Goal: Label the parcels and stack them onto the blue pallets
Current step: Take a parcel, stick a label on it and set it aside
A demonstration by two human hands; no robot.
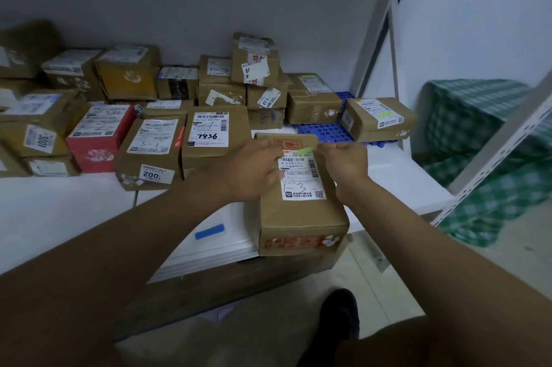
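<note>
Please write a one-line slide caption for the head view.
Both hands, left hand and right hand, pinch a green sticker over a brown parcel.

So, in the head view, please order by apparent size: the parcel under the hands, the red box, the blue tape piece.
1. parcel, though nearest the camera
2. red box
3. blue tape piece

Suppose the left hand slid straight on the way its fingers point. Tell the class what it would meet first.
The left hand points right across the parcel, at the green strip it appears to pinch. It would probably meet the right hand first, though depth is unclear.
</note>
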